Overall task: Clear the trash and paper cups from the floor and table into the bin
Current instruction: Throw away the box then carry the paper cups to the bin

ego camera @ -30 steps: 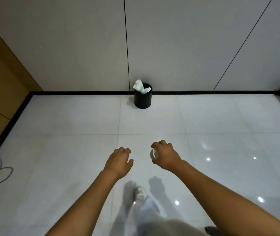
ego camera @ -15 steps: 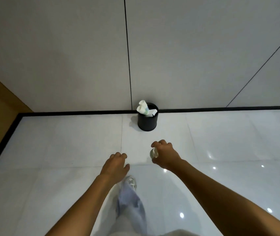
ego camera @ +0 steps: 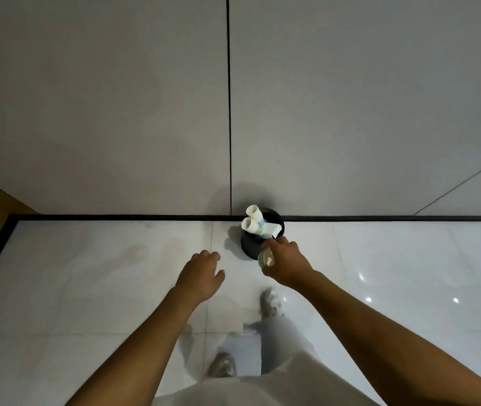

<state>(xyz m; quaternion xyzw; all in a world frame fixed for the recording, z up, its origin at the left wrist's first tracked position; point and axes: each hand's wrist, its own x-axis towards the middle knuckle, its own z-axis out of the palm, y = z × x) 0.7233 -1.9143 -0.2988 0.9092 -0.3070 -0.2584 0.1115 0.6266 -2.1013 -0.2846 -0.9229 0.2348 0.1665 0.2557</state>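
Closer now, the person's right hand (ego camera: 287, 263) grips a paper cup (ego camera: 266, 258) just near of the black bin (ego camera: 252, 247), already stuffed with cups (ego camera: 251, 220); left hand (ego camera: 201, 273) hangs loosely curled, holding nothing. Drop looks imminent.

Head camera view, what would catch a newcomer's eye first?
The black bin against the wall, with white paper cups sticking out of its top. Just in front of it, the right hand grips another cup; the left hand hovers over the glossy floor, holding nothing.
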